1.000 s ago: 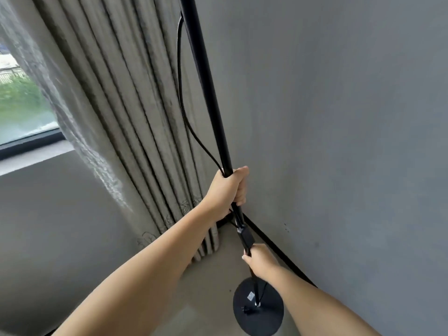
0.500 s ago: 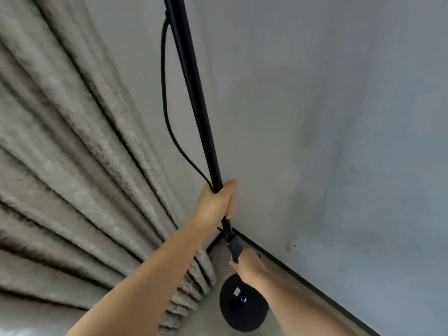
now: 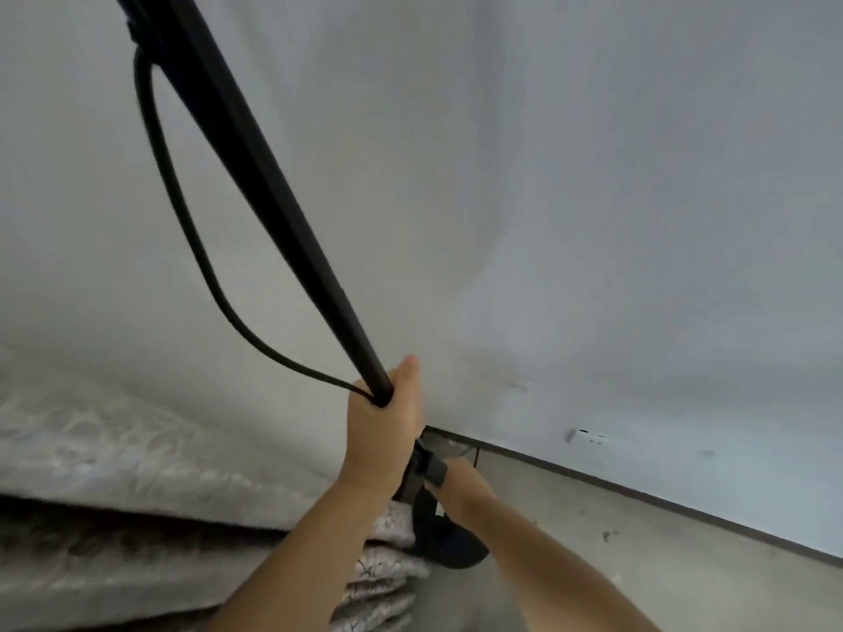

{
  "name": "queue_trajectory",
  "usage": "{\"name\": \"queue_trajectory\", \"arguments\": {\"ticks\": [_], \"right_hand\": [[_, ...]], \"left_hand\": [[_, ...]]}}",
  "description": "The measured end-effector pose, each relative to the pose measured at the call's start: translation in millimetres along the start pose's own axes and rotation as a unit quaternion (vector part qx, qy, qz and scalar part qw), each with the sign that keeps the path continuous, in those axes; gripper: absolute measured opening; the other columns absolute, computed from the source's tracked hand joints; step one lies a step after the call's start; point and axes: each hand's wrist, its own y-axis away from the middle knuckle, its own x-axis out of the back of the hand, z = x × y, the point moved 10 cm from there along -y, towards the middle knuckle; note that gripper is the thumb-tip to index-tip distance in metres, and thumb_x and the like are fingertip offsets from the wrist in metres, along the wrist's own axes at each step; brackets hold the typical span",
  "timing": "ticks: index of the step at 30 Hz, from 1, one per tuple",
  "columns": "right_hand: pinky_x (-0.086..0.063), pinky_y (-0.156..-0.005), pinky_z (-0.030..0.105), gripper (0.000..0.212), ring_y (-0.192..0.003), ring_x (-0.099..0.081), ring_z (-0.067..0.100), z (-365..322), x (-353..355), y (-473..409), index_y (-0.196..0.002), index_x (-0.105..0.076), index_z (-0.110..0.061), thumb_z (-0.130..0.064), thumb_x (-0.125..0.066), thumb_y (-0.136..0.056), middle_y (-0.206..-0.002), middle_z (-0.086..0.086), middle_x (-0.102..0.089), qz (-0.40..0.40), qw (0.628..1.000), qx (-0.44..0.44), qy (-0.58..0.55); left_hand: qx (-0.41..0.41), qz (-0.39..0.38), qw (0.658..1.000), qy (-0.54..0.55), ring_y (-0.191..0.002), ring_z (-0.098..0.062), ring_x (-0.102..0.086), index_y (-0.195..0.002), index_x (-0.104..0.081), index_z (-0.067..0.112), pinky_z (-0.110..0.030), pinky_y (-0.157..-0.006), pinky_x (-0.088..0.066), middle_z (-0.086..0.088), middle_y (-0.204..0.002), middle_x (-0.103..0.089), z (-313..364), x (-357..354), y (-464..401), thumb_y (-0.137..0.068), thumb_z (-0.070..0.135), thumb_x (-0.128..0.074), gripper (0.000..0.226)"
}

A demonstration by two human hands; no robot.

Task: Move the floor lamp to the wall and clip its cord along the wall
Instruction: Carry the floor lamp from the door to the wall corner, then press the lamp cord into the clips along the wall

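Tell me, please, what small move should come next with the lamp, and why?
Probably set the base flat on the floor by the wall. The pole leans, the left hand and right hand both grip it, and the cord hangs loose, so no hand is free for clipping.

Nothing readable here, honestly. No brand, number or sign shows on the lamp pole or the cord. There's a small pale tag on the base, but it's way too blurry to make out. The wall only has a few scuff marks, no lettering.
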Motion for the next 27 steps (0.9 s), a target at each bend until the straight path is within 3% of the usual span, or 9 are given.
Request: {"name": "queue_trajectory", "arguments": {"ticks": [4,8,10,12,18,20,22,25,27], "right_hand": [[-0.036,-0.052,0.027,0.041,-0.074,-0.054,0.022,13.7,-0.4,-20.3,-0.055,-0.035,-0.031,-0.014,-0.045,-0.091,-0.069,0.0,-0.054,0.015,1.0,0.005,-0.02],[-0.036,-0.065,0.028,0.036,-0.075,-0.052,0.023,35.2,-3.0,-28.6,-0.057,-0.038,-0.024,-0.011,-0.043,-0.091,-0.062,0.0,-0.049,0.001,1.0,0.005,0.0],[-0.036,-0.067,0.029,0.022,-0.077,-0.052,0.024,48.6,-3.7,-31.0,-0.072,-0.054,-0.013,-0.01,-0.043,-0.091,-0.08,0.012,-0.064,-0.001,1.0,0.006,0.003],[-0.037,-0.067,0.029,0.017,-0.085,-0.06,0.031,62.1,-0.4,-34.0,-0.092,-0.061,-0.009,-0.01,-0.043,-0.091,-0.102,0.019,-0.068,0.01,1.0,0.004,0.001],[-0.042,-0.069,0.032,0.021,-0.093,-0.063,0.033,73.7,10.0,-39.5,-0.108,-0.058,-0.007,-0.013,-0.045,-0.092,-0.105,0.017,-0.068,0.05,0.998,0.029,-0.005],[-0.046,-0.074,0.033,0.023,-0.096,-0.063,0.033,73.4,14.8,-34.6,-0.112,-0.056,-0.011,-0.016,-0.047,-0.092,-0.108,0.016,-0.067,0.063,0.997,0.034,-0.019],[-0.049,-0.078,0.036,0.026,-0.1,-0.062,0.032,74.5,23.6,-27.0,-0.117,-0.052,-0.014,-0.022,-0.049,-0.092,-0.111,0.014,-0.066,0.077,0.996,0.037,-0.011],[-0.047,-0.071,0.034,0.023,-0.098,-0.063,0.032,88.9,45.4,-8.9,-0.111,-0.052,-0.015,-0.026,-0.042,-0.094,-0.109,0.012,-0.067,0.11,0.994,0.013,0.025],[-0.046,-0.072,0.033,0.023,-0.1,-0.062,0.031,107.6,58.9,7.7,-0.108,-0.055,-0.017,-0.026,-0.041,-0.092,-0.108,0.009,-0.068,0.123,0.992,-0.014,0.011]], "left_hand": [[-0.022,0.0,1.0,-0.002,-0.032,-0.005,-0.024,-0.033,-0.031,0.026,-0.019,-0.039,-0.028,0.01,-0.032,-0.026,-18.5,-2.5,-8.3,-0.083,0.032,-0.047,0.053],[-0.035,-0.001,0.999,0.001,-0.031,-0.004,-0.024,-0.03,-0.032,0.028,-0.017,-0.039,-0.03,0.011,-0.03,-0.027,-36.0,-13.7,-9.0,-0.085,0.03,-0.044,0.056],[-0.035,-0.007,0.999,0.004,-0.032,-0.004,-0.024,-0.03,-0.032,0.028,-0.018,-0.04,-0.03,0.01,-0.03,-0.027,-45.7,-23.0,-6.6,-0.085,0.029,-0.044,0.056],[-0.04,-0.012,0.999,0.005,-0.032,-0.004,-0.024,-0.029,-0.033,0.027,-0.017,-0.041,-0.031,0.008,-0.029,-0.027,-52.3,-32.4,-5.2,-0.085,0.028,-0.044,0.057],[-0.044,-0.028,0.999,0.002,-0.033,-0.003,-0.026,-0.033,-0.034,0.029,-0.015,-0.042,-0.034,0.011,-0.031,-0.029,-57.4,-44.3,-16.0,-0.093,0.02,-0.043,0.061],[-0.048,-0.024,0.998,-0.025,-0.036,-0.006,-0.032,-0.041,-0.037,0.027,-0.018,-0.047,-0.044,0.011,-0.036,-0.033,-57.2,-42.7,-13.6,-0.095,0.023,-0.046,0.055],[-0.065,-0.017,0.995,-0.078,-0.05,-0.009,-0.051,-0.056,-0.047,0.021,-0.017,-0.063,-0.053,0.008,-0.047,-0.047,-54.9,-38.8,-7.4,-0.092,0.031,-0.05,0.038],[-0.041,0.003,0.988,-0.146,-0.08,-0.002,-0.064,-0.085,-0.058,0.031,-0.01,-0.071,-0.05,0.01,-0.081,-0.066,-64.2,-30.1,9.5,-0.087,0.034,-0.056,0.004],[-0.003,0.045,0.982,-0.186,-0.089,-0.002,-0.063,-0.099,-0.059,0.03,-0.01,-0.073,-0.048,0.01,-0.094,-0.065,-78.9,-21.0,26.2,-0.092,0.028,-0.053,0.01]]}}
